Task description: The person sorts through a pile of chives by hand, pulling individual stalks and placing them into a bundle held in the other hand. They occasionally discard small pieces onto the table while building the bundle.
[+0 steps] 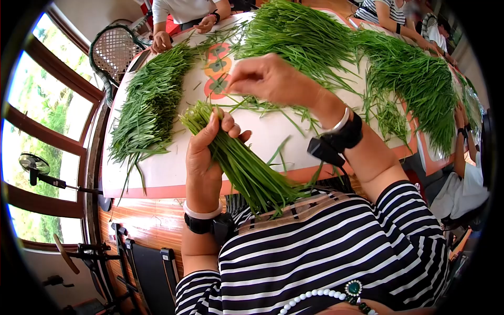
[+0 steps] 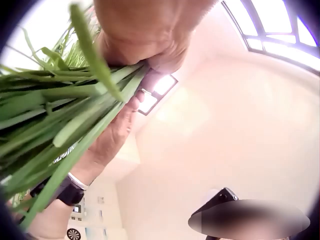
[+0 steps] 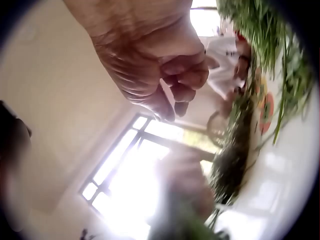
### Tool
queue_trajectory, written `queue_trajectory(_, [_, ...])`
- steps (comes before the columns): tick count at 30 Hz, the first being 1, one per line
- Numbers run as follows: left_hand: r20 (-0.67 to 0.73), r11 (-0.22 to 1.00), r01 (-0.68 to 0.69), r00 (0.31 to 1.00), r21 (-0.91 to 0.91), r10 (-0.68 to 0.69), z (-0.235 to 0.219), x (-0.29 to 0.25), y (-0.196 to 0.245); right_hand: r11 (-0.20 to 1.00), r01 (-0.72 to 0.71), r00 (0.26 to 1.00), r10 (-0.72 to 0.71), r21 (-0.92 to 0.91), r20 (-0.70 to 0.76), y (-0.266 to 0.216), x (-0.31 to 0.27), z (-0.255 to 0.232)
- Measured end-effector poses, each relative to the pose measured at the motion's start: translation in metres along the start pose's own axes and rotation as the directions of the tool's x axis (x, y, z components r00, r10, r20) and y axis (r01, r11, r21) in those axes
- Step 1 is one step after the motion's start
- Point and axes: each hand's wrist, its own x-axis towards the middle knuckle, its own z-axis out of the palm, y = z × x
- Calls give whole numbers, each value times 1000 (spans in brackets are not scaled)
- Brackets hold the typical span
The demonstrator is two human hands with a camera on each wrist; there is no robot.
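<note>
My left hand [image 1: 205,149] grips a bunch of long green chives [image 1: 249,170] near its pale cut ends, the thumb lying along the top. The leaf ends slant down toward my striped shirt. In the left wrist view the leaves [image 2: 60,115] fan out from under the palm. Above the bunch and apart from it is my right hand [image 1: 275,79], blurred, thumb and fingers bent toward each other. The right wrist view shows these bent fingers [image 3: 182,92] close up; I cannot tell whether a thin leaf is between them.
A white table [image 1: 252,131] with an orange border carries a chive pile on the left [image 1: 152,100], a large one at the back [image 1: 296,34] and another at right [image 1: 415,86]. Loose leaves [image 1: 388,118] are scattered between. Other people [image 1: 184,13] work around the table. A fan [image 1: 35,165] stands left.
</note>
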Motion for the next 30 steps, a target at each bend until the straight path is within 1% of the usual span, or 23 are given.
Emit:
queue_trajectory(1, [-11, 996, -10, 1000, -90, 9, -7, 3, 3, 998, -11, 995, 5, -65, -96, 19, 1, -11])
queue_trajectory(2, [-21, 983, -24, 1000, -183, 21, -14, 7, 4, 977, -102, 983, 69, -187, -172, 40, 0, -25])
queue_trajectory(3, [-55, 963, -22, 998, -267, 8, -22, 2, -11, 919, -220, 963, 151, -327, -223, 54, -14, -40])
queue_trajectory(5, [-112, 945, -3, 993, -328, -36, -41, 9, -11, 795, -274, 958, 175, -541, -228, 97, -26, -52])
queue_trajectory(6, [-142, 953, 32, 987, -301, -78, -48, 13, -14, 714, -294, 954, 183, -635, -236, 112, -27, -51])
queue_trajectory(8, [-197, 956, 73, 971, -283, -132, -61, 21, -28, 632, -337, 941, 254, -698, -224, 127, -30, -40])
queue_trajectory(9, [-224, 957, 90, 962, -275, -155, -61, 23, -33, 586, -354, 932, 290, -729, -220, 123, -31, -35])
queue_trajectory(10, [-279, 968, 75, 950, -238, -143, -59, 23, -35, 541, -388, 911, 349, -746, -221, 114, -32, -31])
queue_trajectory(13, [-281, 970, 99, 946, -224, -162, -60, 22, -35, 501, -362, 906, 387, -786, -171, 119, -36, -31])
queue_trajectory(14, [-340, 972, 92, 926, -214, -163, -58, 20, -35, 511, -366, 910, 371, -778, -185, 119, -38, -32])
queue_trajectory(17, [-379, 973, 83, 911, -216, -162, -67, 16, -38, 707, -337, 941, 250, -621, -227, 124, -38, -41])
queue_trajectory(18, [-394, 978, 76, 907, -192, -148, -65, 15, -39, 840, -320, 938, 216, -437, -272, 120, -36, -45])
queue_trajectory(19, [-404, 981, 75, 903, -179, -143, -62, 15, -40, 909, -310, 935, 238, -279, -264, 107, -36, -51])
queue_trajectory(20, [-413, 983, 75, 900, -165, -138, -59, 15, -40, 942, -335, 907, 327, 15, -267, 93, -34, -52])
queue_trajectory(21, [-419, 986, 74, 898, -152, -132, -58, 17, -41, 892, -333, 878, 411, 306, -244, 80, -33, -52])
queue_trajectory(24, [-367, 983, 100, 918, -156, -151, -53, 20, -46, 819, -223, 901, 380, 528, -209, 53, -35, -41])
queue_trajectory(25, [-354, 982, 106, 922, -154, -155, -51, 21, -48, 788, -242, 893, 409, 566, -187, 51, -38, -36])
queue_trajectory(26, [-307, 984, 112, 940, -138, -150, -54, 22, -50, 753, -263, 884, 439, 603, -163, 49, -41, -31])
queue_trajectory(27, [-331, 987, 109, 933, -118, -143, -52, 20, -50, 715, -282, 873, 467, 639, -137, 49, -43, -26])
queue_trajectory(28, [-354, 990, 108, 925, -96, -135, -48, 19, -49, 741, -304, 875, 466, 599, -133, 50, -46, -23])
queue_trajectory(29, [-378, 991, 109, 917, -76, -129, -43, 17, -48, 818, -317, 892, 429, 481, -141, 49, -49, -19])
queue_trajectory(30, [-322, 995, 71, 943, -66, -88, -34, 14, -46, 878, -323, 909, 391, 353, -142, 48, -53, -14])
